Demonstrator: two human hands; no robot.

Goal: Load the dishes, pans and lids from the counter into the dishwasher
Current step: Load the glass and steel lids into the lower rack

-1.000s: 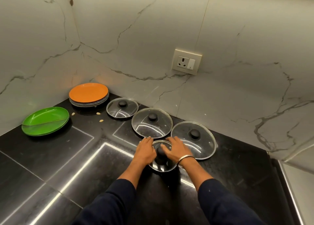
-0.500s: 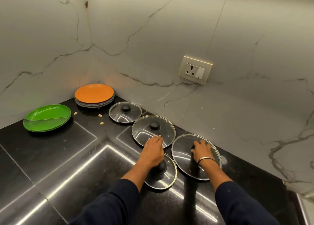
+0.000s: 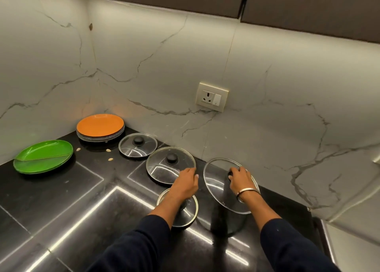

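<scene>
Hardly begun, I'd say: no dishwasher in sight, and everything sits on the black tabletop (image 3: 51, 199). The right hand (image 3: 239, 180) has its fingers curled round the big lid's (image 3: 216, 186) knob, tilting it up; the left hand (image 3: 185, 184) lies loose-fingered over the small lid (image 3: 188, 212). Two more lids (image 3: 162, 169), orange plates (image 3: 100, 126) and green plates (image 3: 43, 155) wait along the veined marble wall (image 3: 287, 107), under dark cupboards

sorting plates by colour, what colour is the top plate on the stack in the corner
Orange plate, clearest in the head view.
</scene>
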